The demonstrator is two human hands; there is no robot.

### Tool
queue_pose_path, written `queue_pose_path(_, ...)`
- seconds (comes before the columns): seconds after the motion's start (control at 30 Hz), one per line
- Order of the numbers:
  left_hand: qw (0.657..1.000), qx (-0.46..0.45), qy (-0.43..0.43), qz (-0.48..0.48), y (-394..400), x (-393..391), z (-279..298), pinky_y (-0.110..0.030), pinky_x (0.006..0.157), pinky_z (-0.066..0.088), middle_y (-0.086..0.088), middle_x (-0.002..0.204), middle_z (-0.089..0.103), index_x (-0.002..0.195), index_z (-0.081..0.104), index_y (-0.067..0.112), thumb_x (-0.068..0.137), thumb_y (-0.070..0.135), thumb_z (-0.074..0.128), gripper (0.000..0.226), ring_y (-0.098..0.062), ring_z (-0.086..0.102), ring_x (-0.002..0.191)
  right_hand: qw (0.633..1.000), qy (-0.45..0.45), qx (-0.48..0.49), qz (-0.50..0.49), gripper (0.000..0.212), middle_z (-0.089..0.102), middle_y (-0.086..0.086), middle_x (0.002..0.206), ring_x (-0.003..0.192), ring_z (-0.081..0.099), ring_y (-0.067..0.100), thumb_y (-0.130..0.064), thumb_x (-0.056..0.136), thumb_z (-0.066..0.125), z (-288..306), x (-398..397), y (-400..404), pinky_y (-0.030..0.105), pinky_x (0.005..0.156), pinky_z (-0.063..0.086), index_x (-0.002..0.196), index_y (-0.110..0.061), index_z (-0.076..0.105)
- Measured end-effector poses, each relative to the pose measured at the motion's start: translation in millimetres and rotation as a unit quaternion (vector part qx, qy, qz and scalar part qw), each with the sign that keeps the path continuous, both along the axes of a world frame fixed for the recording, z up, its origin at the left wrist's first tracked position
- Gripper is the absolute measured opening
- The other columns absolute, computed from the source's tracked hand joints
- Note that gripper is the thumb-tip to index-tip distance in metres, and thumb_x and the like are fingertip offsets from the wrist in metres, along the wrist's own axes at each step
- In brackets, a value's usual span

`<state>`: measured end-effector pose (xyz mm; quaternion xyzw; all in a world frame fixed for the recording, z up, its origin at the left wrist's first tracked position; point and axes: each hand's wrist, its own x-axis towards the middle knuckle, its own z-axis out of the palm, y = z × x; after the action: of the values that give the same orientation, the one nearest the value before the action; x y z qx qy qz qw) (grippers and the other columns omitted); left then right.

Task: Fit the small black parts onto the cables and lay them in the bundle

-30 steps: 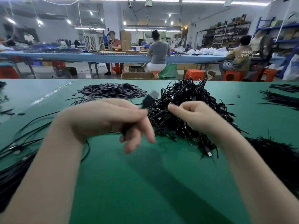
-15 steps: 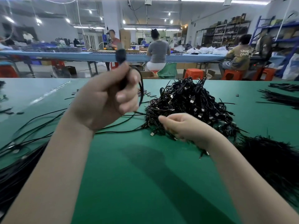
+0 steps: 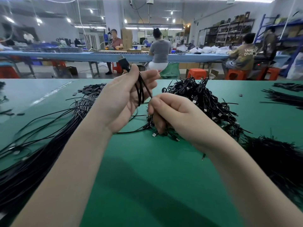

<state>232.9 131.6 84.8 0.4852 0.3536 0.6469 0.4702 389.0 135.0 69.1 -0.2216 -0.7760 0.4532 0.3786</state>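
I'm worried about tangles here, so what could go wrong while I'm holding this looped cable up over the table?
1. The cable hangs in loose loops from the left hand; the right hand pinches one strand just above the tangled pile, so the loops may snag other cables there.
2. A pull could drag pile cables forward across the green table.
3. The plug end is held only at the fingertips and might slip.

Shirt back [image 3: 249,52], seated worker at your far right: white letters "UNK…" over "OWN", partly cut off.
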Motion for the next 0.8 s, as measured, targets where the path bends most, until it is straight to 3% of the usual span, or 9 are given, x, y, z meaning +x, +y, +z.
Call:
queue_pose_path(0.07,1.0,0.004,-0.001,0.02,-0.2,-3.9,2.5,-0.027,0.089,0.055,-0.006,0.108,0.072,0.106,0.066,0.005,0.103,0.033,0.035,0.042,-0.017,0.067,0.105,0.998,0.023,-0.031,0.042,0.029,0.048,-0.004,0.055,0.055,0.047,0.014,-0.019,0.102,0.041,-1.1,4.1,1.9,0.022,0.058,0.043,0.078,-0.013,0.057)
queue_pose_path(0.2,0.991,0.008,-0.081,-0.105,-6.7,-5.6,7.2,-0.02,0.076,0.056,-0.007,0.104,0.073,0.095,0.075,0.008,0.097,0.034,0.041,0.043,-0.018,0.068,0.101,0.998,-0.061,-0.001,0.03,0.028,0.057,0.0,0.06,0.058,0.055,0.013,-0.021,0.101,0.044,-8.1,2.4,6.9,0.026,0.063,0.044,0.08,-0.017,0.061)
queue_pose_path(0.33,0.994,-0.015,-0.044,-0.094,-8.3,4.7,4.7,-0.019,0.057,0.054,0.001,0.071,0.068,0.071,0.073,0.017,0.101,0.031,0.04,0.046,-0.016,0.07,0.072,0.994,-0.105,-0.019,-0.024,0.019,0.073,0.002,0.086,0.073,0.063,0.01,-0.021,0.099,0.049,-13.8,2.5,13.3,0.016,0.066,0.047,0.099,-0.023,0.068)
queue_pose_path(0.43,0.993,-0.043,-0.026,-0.11,-9.1,7.9,5.2,-0.015,0.048,0.045,0.007,0.055,0.049,0.077,0.055,0.018,0.104,0.032,0.031,0.038,-0.01,0.056,0.053,0.993,-0.053,-0.083,-0.059,0.016,0.074,-0.005,0.095,0.085,0.069,0.008,-0.024,0.099,0.049,-12.6,6.8,20.5,0.019,0.074,0.053,0.104,-0.027,0.064)
queue_pose_path(0.5,0.99,-0.043,-0.011,-0.137,-9.8,11.0,3.4,-0.016,0.049,0.044,0.007,0.055,0.043,0.083,0.049,0.016,0.105,0.032,0.028,0.034,-0.009,0.051,0.051,0.988,-0.004,-0.154,-0.027,0.019,0.073,-0.005,0.091,0.088,0.071,0.013,-0.03,0.099,0.048,-10.4,7.3,21.1,0.029,0.083,0.055,0.099,-0.025,0.066)
queue_pose_path(0.57,0.988,-0.03,-0.008,-0.153,-10.8,15.5,0.8,-0.016,0.051,0.046,0.006,0.059,0.045,0.086,0.047,0.015,0.104,0.032,0.029,0.031,-0.009,0.052,0.055,0.98,0.039,-0.193,-0.019,0.02,0.069,-0.007,0.08,0.079,0.072,0.013,-0.03,0.098,0.051,-9.5,5.6,19.9,0.034,0.084,0.055,0.088,-0.025,0.068)
queue_pose_path(0.67,0.994,-0.019,0.02,-0.108,-10.2,19.3,-1.0,-0.017,0.059,0.052,0.004,0.062,0.054,0.085,0.049,0.013,0.103,0.03,0.034,0.029,-0.009,0.058,0.061,0.979,0.067,-0.183,-0.067,0.016,0.066,-0.01,0.068,0.063,0.066,0.008,-0.023,0.094,0.057,-12.9,3.5,23.0,0.035,0.082,0.056,0.083,-0.023,0.068)
queue_pose_path(0.8,0.985,-0.003,0.163,0.057,-7.5,19.4,-3.9,-0.025,0.067,0.049,0.007,0.071,0.059,0.08,0.056,0.019,0.102,0.036,0.039,0.033,-0.008,0.057,0.07,0.977,0.078,-0.179,-0.08,0.016,0.067,-0.007,0.075,0.058,0.062,0.009,-0.021,0.095,0.056,-13.0,5.8,25.9,0.035,0.08,0.056,0.089,-0.021,0.072)
